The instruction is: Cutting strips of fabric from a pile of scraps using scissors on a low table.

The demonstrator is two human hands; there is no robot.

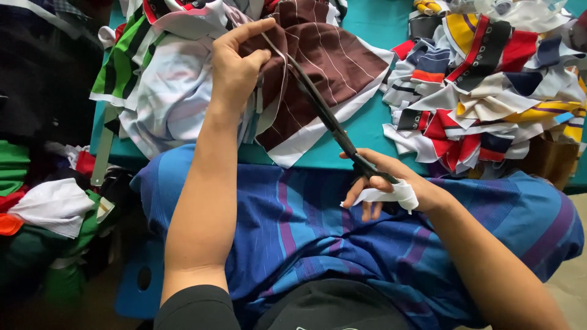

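Observation:
My left hand [235, 64] pinches the edge of a maroon cloth with thin white stripes and a white border [324, 67], holding it up off the teal table [367, 128]. My right hand [391, 183], with white tape wrapped around the fingers, grips the handles of long dark scissors [324, 113]. The blades run up and left along the cloth toward my left hand, lying on the fabric.
A heap of cut fabric scraps in red, white, navy and yellow [489, 85] lies at the right of the table. White and green striped garments [159, 79] are piled at the left. More clothes [49, 208] lie on the floor at left. A blue striped cloth [318, 232] covers my lap.

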